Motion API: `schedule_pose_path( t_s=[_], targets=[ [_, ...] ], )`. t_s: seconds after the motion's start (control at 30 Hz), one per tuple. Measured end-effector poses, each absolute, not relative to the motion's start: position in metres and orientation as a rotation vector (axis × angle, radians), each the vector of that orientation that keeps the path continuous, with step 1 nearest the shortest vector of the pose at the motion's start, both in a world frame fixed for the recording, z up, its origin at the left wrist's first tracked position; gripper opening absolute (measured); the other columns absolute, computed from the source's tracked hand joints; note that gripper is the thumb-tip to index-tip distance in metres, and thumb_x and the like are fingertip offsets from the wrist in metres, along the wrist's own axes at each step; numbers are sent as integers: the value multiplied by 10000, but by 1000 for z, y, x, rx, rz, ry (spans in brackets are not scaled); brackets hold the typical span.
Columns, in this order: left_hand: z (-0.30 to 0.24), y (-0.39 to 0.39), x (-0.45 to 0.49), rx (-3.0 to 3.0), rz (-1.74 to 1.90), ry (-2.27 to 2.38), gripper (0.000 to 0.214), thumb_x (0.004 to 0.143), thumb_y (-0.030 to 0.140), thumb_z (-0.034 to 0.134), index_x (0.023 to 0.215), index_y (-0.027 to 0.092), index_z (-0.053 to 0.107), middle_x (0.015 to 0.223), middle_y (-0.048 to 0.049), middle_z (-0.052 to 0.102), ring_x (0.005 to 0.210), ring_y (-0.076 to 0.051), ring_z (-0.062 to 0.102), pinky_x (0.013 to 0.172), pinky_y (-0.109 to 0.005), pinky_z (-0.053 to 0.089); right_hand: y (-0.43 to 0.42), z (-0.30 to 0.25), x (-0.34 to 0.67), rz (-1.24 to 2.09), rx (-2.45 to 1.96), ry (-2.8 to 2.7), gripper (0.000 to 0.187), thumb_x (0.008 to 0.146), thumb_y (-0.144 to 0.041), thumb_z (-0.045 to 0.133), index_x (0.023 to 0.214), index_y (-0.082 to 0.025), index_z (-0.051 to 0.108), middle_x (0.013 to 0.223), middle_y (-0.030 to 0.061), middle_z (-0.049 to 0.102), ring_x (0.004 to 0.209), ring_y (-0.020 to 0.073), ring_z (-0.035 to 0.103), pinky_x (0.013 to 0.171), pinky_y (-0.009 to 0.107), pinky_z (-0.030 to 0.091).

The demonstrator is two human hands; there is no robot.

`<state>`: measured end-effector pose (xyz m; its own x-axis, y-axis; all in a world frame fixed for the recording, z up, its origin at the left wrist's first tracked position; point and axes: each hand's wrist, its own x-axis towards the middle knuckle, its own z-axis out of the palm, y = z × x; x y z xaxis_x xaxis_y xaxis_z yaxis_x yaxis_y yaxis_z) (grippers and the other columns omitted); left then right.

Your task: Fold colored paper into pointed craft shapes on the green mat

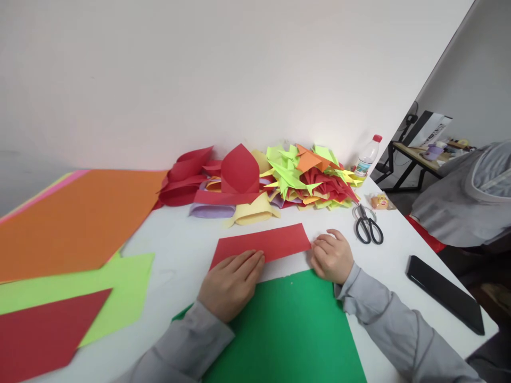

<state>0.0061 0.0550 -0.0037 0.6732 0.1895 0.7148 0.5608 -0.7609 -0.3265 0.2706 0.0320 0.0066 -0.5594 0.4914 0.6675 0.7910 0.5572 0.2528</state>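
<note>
A folded-looking red paper strip (275,242) lies on the white table, just beyond a large green sheet (295,324). My left hand (233,282) rests on the strip's left part with its fingers stretched out flat; its thumb is hidden. At the strip's right end, my right hand (331,255) is closed in a pinch on the lower corner. The near part of that hand overlaps the top edge of the green sheet.
Left lie an orange sheet (80,223), a lime sheet (120,298) and a dark red sheet (48,330). Behind are red paper shapes (239,170) and a pile of folded papers (295,170). Right are scissors (368,226), a phone (445,292), a bottle (367,157) and a seated person (459,197).
</note>
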Motion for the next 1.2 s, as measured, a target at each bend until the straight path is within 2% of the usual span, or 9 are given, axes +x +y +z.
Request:
schedule_pose_path(
  t_s=[0.5, 0.6, 0.7, 0.77, 0.9, 1.1, 1.2],
  targets=[
    [-3, 58, 4, -2277, -936, -642, 256, 848, 37, 447, 887, 106, 690, 871, -105, 754, 793, -222, 691, 670, -337, 530, 37, 3, 282, -725, -1245, -2076, 188, 792, -154, 498, 613, -183, 547, 616, 35, 648, 658, 155, 582, 843, 368, 400],
    [-3, 59, 5, -2292, -935, -621, 263, 845, 26, 437, 882, 94, 689, 865, -108, 754, 785, -228, 698, 657, -341, 535, 33, 9, 275, -703, -1207, -2013, 133, 823, -138, 499, 769, -167, 618, 745, 51, 705, 783, 171, 627, 891, 383, 398],
    [-2, 53, 15, -2335, -931, -592, 274, 829, 8, 441, 894, 102, 690, 871, -100, 754, 808, -226, 700, 673, -340, 536, 26, 12, 255, -652, -1034, -2152, 184, 867, -210, 522, 997, -143, 634, 999, 94, 716, 1016, 214, 608, 970, 421, 384],
    [-1, 47, 23, -2365, -940, -562, 272, 832, 11, 444, 889, 107, 691, 879, -93, 756, 821, -222, 701, 693, -340, 538, 23, 11, 241, -634, -948, -2242, 210, 891, -243, 517, 1030, -138, 634, 1027, 96, 711, 1037, 218, 600, 986, 426, 390],
    [0, 40, 32, -2396, -967, -544, 209, 847, 59, 497, 901, 114, 691, 904, -83, 757, 852, -224, 700, 722, -340, 542, 23, 3, 227, -678, -837, -2240, 194, 881, -87, 471, 937, -116, 655, 916, 81, 725, 955, 206, 618, 957, 426, 428],
    [-1, 36, 35, -2447, -963, -487, 254, 858, 61, 447, 883, 118, 693, 896, -96, 750, 872, -231, 694, 748, -358, 546, 20, 1, 224, -747, -803, -2288, 204, 898, -95, 471, 863, -120, 671, 897, 90, 723, 940, 208, 612, 939, 423, 451],
    [1, 37, 33, -2421, -977, -498, 178, 852, 88, 518, 871, 113, 693, 887, -85, 753, 854, -236, 696, 735, -363, 545, 19, 3, 226, -744, -829, -2289, 181, 899, -116, 491, 886, -117, 672, 900, 86, 721, 940, 219, 610, 937, 435, 446]
  ],
)
